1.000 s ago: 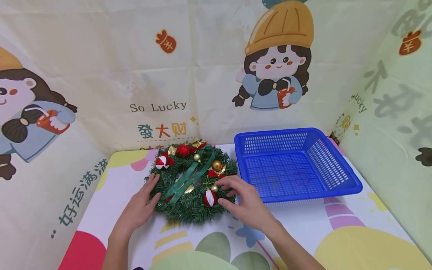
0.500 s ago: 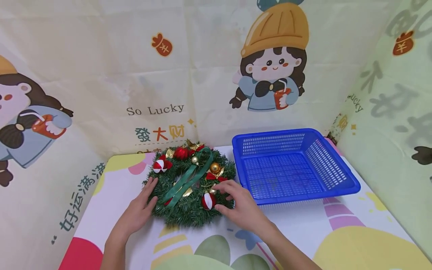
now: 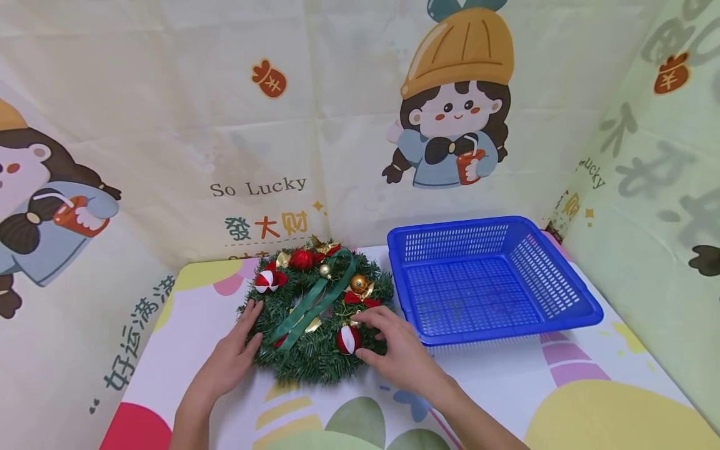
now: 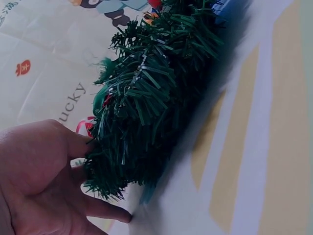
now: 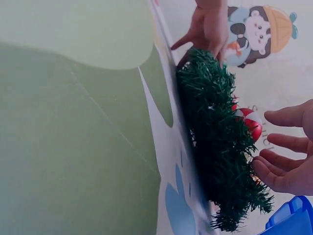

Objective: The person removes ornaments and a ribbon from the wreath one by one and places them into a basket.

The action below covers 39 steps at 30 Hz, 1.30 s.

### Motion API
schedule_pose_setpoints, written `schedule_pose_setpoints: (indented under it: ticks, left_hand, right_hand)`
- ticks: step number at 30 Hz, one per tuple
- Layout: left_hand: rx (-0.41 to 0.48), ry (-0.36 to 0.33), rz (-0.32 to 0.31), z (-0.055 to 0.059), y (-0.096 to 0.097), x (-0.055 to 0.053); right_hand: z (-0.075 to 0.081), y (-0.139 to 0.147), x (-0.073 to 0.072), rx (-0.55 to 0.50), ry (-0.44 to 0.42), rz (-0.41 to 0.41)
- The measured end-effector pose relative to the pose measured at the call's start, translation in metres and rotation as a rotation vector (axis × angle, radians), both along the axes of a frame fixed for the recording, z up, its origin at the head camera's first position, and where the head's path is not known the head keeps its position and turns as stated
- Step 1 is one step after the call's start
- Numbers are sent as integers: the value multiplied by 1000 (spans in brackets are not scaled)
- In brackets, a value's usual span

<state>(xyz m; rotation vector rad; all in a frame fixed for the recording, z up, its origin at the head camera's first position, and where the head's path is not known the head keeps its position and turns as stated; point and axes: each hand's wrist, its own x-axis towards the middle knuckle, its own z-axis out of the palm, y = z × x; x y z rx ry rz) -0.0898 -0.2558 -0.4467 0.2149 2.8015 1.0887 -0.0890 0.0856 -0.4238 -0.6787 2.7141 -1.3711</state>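
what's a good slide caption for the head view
Left hand at the edge of a decorated wreath, right hand by its nearer red-and-white ball, blue basket alongside.

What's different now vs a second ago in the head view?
Small change: the right hand shifted slightly left and nearer the person, its fingers closing in on the near red-and-white ball. The right wrist view shows a gap between thumb and ball. No new grasp or release visible. Unchanged: left hand at the left of the wreath; wreath and blue basket in place.
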Motion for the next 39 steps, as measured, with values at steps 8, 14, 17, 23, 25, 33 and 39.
schedule_pose_setpoints:
  ticks: [8, 14, 17, 23, 25, 33, 39]
  left_hand:
    - [-23, 11, 5, -1, 0, 1]
    - [-7, -6, -1, 2, -1, 2]
    - [-1, -9, -5, 2, -1, 2]
    - [3, -12, -6, 2, -1, 1]
    - [1, -11, -6, 2, -2, 1]
    - [7, -26, -2, 2, -1, 1]
    - [7, -25, -3, 1, 0, 2]
  right_hand:
    - [3, -7, -1, 30, -17, -2]
    - [2, -10, -2, 35, -19, -5]
    - [1, -10, -3, 32, -20, -8]
    - [0, -10, -5, 32, -22, -4]
    - [-1, -11, -6, 31, -22, -1]
    - [-5, -12, -8, 59, -2, 9]
    - [-7, -11, -8, 72, 18, 18]
